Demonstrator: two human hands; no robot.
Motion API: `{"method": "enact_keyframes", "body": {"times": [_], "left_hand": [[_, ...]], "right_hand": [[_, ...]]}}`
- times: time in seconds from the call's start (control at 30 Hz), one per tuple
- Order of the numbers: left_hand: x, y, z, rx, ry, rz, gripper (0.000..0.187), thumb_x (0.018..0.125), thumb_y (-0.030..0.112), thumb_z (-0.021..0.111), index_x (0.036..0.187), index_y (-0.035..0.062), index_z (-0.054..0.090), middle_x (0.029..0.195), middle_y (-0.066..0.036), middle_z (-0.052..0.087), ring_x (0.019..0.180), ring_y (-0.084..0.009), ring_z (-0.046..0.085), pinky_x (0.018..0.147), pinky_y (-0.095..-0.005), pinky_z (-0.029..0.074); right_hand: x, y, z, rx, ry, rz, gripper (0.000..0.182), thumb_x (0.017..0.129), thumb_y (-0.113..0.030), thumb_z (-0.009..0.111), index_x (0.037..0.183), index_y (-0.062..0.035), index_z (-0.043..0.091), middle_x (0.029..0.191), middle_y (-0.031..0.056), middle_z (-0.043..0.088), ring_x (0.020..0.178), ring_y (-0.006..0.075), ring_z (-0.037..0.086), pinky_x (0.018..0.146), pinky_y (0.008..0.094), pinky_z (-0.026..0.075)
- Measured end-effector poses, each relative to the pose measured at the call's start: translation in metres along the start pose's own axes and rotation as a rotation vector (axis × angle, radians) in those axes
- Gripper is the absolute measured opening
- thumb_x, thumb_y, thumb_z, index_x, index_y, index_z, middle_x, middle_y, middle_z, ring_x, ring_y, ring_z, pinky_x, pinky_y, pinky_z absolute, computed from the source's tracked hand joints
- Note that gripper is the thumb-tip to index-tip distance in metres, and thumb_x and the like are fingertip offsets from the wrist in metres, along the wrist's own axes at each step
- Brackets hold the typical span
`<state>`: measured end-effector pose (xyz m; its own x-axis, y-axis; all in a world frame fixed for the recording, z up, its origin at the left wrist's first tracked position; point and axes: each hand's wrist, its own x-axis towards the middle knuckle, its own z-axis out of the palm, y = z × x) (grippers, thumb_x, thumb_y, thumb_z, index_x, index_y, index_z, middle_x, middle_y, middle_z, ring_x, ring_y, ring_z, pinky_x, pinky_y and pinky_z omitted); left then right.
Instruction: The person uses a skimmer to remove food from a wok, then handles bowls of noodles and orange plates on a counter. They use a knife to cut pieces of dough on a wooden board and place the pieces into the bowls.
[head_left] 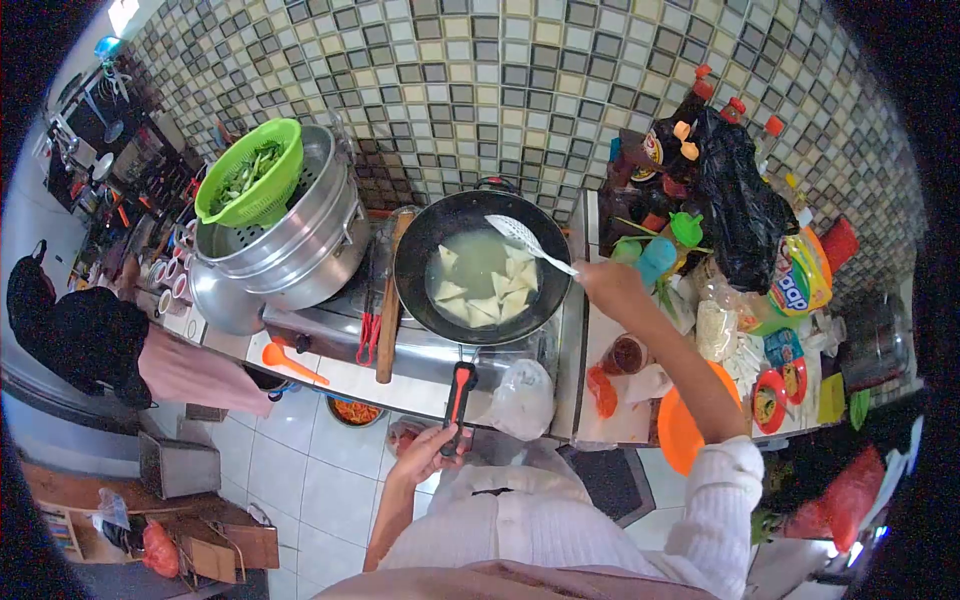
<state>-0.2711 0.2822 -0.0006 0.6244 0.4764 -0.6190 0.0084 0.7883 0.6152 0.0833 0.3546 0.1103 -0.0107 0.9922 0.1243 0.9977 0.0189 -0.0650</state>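
A black wok point(413, 265) sits on the steel stove. Several pale triangular pieces point(484, 310) lie in its cloudy liquid, mostly toward the near side and the right. My left hand point(432, 455) is closed around the wok's black and red handle point(459, 392). In my right hand point(612, 288), at the wok's right rim, is the end of a white slotted turner point(518, 234). Its perforated head reaches over the far right part of the wok, above the liquid.
Left of the wok stand a big steel steamer pot point(310, 245) with a green colander point(290, 150) on top, and a wooden stick point(391, 330). Bottles point(690, 105), a black plastic bag point(735, 190) and an orange plate point(680, 430) crowd the right counter. Another person point(80, 320) is at the left.
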Motion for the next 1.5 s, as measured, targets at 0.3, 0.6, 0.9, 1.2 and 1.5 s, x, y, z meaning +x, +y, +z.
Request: {"method": "enact_keyframes", "body": {"times": [0.3,0.6,0.9,1.2,1.5], "left_hand": [[0.006,0.004,-0.01,0.037,-0.089,-0.07,0.031,0.084,0.035,0.049,0.093,0.0059,0.052,0.072,-0.003,0.052,0.061,-0.0127,0.052,0.055,-0.025,0.045],[0.007,0.003,-0.011,0.021,-0.128,-0.054,0.03,0.084,0.034,0.048,0.093,0.0054,0.051,0.073,-0.003,0.052,0.064,-0.0138,0.054,0.056,-0.0261,0.046],[0.005,0.002,-0.008,0.059,-0.079,-0.044,0.032,0.085,0.035,0.046,0.088,0.0039,0.053,0.075,-0.006,0.055,0.069,-0.0153,0.055,0.056,-0.027,0.046],[0.001,0.002,0.001,0.036,0.015,-0.029,0.031,0.083,0.034,0.05,0.091,0.0046,0.052,0.072,-0.003,0.051,0.064,-0.0121,0.05,0.056,-0.0265,0.047],[0.002,0.0,0.001,-0.036,0.007,-0.01,0.031,0.084,0.031,0.05,0.092,0.0008,0.051,0.069,-0.007,0.052,0.058,-0.0183,0.057,0.048,-0.0264,0.049]], "right_hand": [[-0.004,0.009,-0.036,-0.018,-0.09,-0.045,0.012,0.075,-0.012,0.046,0.082,-0.0065,0.055,0.072,0.0153,0.058,0.069,0.0328,0.058,0.058,0.0429,0.048],[0.029,0.005,-0.06,-0.279,-0.074,-0.038,0.009,0.071,-0.012,0.052,0.071,-0.0073,0.059,0.066,0.0122,0.059,0.065,0.0283,0.061,0.055,0.0408,0.048],[0.034,-0.024,-0.083,-0.324,-0.065,-0.08,0.011,0.066,-0.012,0.054,0.068,-0.0042,0.061,0.065,0.012,0.059,0.065,0.028,0.061,0.053,0.0378,0.048],[0.023,0.034,-0.018,0.045,-0.35,0.009,0.026,0.073,-0.02,0.047,0.069,0.0029,0.059,0.07,0.0224,0.057,0.065,0.0378,0.057,0.061,0.0431,0.046],[0.012,0.03,0.074,0.168,-0.221,0.06,0.023,0.075,-0.018,0.042,0.072,-0.0015,0.058,0.072,0.0208,0.056,0.07,0.0371,0.055,0.065,0.0457,0.043]]}}
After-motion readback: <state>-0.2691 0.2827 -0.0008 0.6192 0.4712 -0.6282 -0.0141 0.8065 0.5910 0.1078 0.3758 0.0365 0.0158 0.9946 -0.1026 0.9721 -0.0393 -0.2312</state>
